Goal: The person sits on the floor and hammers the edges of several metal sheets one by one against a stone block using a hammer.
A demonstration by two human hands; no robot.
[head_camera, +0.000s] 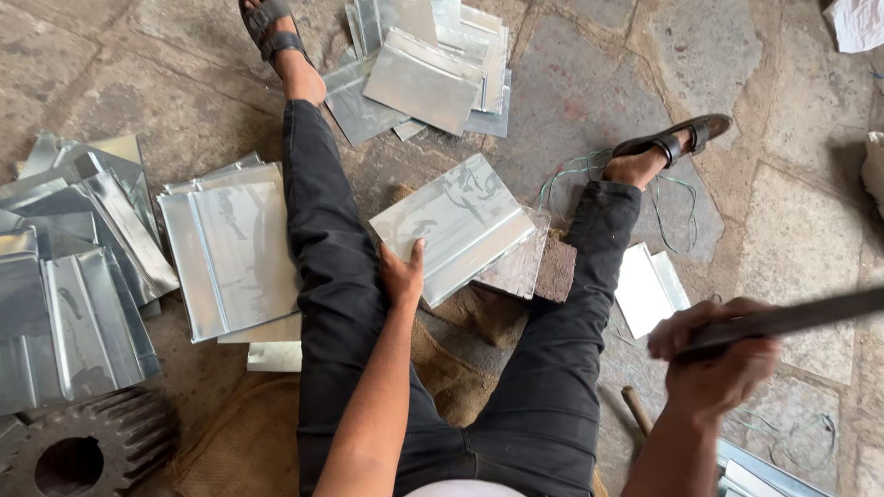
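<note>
A folded metal sheet (pixel 458 225) is pressed flat by the left hand (pixel 402 274) on a block (pixel 543 267) between the legs, fingers spread on its near edge. A dark metal bar (pixel 783 320) is clamped in the right hand (pixel 714 354), raised at the right. Stacked sheets (pixel 230 248) are laid on the stone floor (pixel 608 83).

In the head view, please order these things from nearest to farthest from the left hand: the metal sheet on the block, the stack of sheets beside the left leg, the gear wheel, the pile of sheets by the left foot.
1. The metal sheet on the block: the left hand touches its near edge.
2. The stack of sheets: just across the left leg.
3. The pile of sheets: up by the left foot.
4. The gear wheel: bottom left corner, farthest.
</note>
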